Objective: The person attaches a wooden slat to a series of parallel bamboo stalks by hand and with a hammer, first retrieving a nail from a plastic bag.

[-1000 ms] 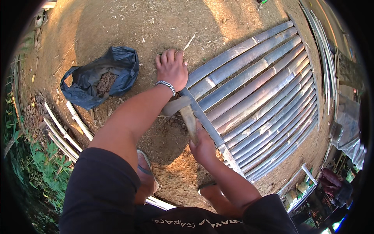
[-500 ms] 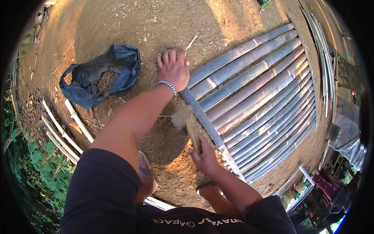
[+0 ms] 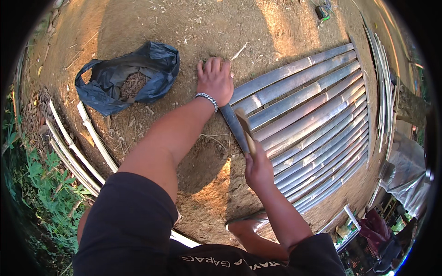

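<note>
Bare dirt ground carries a dark plastic bag (image 3: 126, 78) at left, near the left hand (image 3: 214, 82), which lies flat and open-fingered, pressing the end of a split bamboo strip (image 3: 233, 124). Further right, the right hand (image 3: 258, 169) is closed around a blade's wooden handle (image 3: 246, 132) (edge hidden) beside the bamboo panel (image 3: 317, 119). This looks like trimming; the next stroke needs the strip pinned.
</note>
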Motion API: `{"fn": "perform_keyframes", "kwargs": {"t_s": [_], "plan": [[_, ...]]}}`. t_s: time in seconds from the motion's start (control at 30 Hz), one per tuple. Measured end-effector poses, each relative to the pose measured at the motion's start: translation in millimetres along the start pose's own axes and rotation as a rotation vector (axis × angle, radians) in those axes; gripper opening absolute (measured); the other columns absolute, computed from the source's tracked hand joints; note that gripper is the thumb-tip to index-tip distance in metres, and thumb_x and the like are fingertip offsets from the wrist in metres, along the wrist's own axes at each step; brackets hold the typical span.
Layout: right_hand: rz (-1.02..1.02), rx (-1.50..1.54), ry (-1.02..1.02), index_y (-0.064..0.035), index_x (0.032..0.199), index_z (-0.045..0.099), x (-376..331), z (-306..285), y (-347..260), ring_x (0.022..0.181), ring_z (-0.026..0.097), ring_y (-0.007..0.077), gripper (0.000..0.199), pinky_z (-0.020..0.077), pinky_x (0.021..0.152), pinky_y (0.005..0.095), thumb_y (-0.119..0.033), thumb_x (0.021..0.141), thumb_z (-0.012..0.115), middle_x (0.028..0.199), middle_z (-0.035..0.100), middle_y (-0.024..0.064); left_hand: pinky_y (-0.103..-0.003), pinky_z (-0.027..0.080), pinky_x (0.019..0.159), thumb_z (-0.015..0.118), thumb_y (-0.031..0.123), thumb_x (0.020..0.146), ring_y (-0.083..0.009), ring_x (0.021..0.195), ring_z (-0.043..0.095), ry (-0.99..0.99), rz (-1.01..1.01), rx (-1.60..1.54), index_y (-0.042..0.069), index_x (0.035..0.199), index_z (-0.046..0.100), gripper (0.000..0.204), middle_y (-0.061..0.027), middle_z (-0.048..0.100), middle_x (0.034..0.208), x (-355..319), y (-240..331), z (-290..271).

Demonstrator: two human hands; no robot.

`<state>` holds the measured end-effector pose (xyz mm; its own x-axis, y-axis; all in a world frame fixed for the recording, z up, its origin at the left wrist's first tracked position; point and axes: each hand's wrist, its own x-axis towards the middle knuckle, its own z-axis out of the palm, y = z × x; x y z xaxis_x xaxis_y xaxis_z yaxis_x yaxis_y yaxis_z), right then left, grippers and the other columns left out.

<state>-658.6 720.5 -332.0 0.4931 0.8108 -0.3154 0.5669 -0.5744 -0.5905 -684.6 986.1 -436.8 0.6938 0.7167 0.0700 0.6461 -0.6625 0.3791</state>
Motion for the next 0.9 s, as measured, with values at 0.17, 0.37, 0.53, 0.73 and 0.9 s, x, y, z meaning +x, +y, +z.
{"fn": "perform_keyframes", "kwargs": {"t_s": [0.17, 0.37, 0.53, 0.73, 0.9], "plan": [[0.068, 0.028, 0.038, -0.0078, 0.146, 0.043, -6, 1, 7, 0.089, 0.068, 0.0474, 0.052, 0.0558, 0.074, 0.0523, -0.01, 0.097, 0.061, 0.115, 0.065, 0.0274, -0.058, 0.019, 0.117, 0.056, 0.027, 0.097, -0.0335, 0.136, 0.039, -0.007, -0.001, 0.02, 0.009, 0.135, 0.053, 0.042, -0.0158, 0.048, 0.137, -1, -3, 0], [-0.103, 0.013, 0.061, -0.0068, 0.144, 0.046, -11, 5, 6, 0.091, 0.068, 0.0462, 0.05, 0.0563, 0.078, 0.0497, -0.008, 0.096, 0.06, 0.11, 0.066, 0.0269, -0.059, 0.019, 0.118, 0.056, 0.027, 0.097, -0.0337, 0.137, 0.039, -0.029, -0.027, -0.007, 0.009, 0.135, 0.054, 0.042, -0.0155, 0.048, 0.137, -1, 1, 2], [0.034, 0.028, 0.052, -0.0072, 0.143, 0.045, -12, 9, 15, 0.092, 0.067, 0.0474, 0.049, 0.0544, 0.078, 0.0534, -0.012, 0.097, 0.061, 0.108, 0.067, 0.0282, -0.059, 0.019, 0.118, 0.056, 0.027, 0.097, -0.0338, 0.137, 0.039, 0.016, -0.004, 0.0, 0.009, 0.134, 0.054, 0.041, -0.0157, 0.048, 0.137, 4, -3, -1], [0.054, 0.182, 0.135, 0.001, 0.132, 0.048, -22, 20, 10, 0.09, 0.07, 0.0455, 0.036, 0.0537, 0.074, 0.0483, -0.013, 0.1, 0.058, 0.101, 0.067, 0.031, -0.061, 0.018, 0.118, 0.056, 0.027, 0.096, -0.0342, 0.138, 0.037, -0.004, -0.004, -0.022, 0.008, 0.135, 0.052, 0.044, -0.0157, 0.047, 0.137, -1, -1, 3], [0.165, 0.042, 0.004, 0.0028, 0.132, 0.049, 2, 18, -1, 0.091, 0.069, 0.0471, 0.038, 0.0543, 0.074, 0.0512, -0.014, 0.099, 0.059, 0.104, 0.067, 0.0307, -0.06, 0.019, 0.118, 0.055, 0.027, 0.098, -0.0337, 0.137, 0.039, 0.027, -0.02, 0.003, 0.009, 0.132, 0.055, 0.039, -0.0157, 0.048, 0.137, -3, -2, 6]]}}
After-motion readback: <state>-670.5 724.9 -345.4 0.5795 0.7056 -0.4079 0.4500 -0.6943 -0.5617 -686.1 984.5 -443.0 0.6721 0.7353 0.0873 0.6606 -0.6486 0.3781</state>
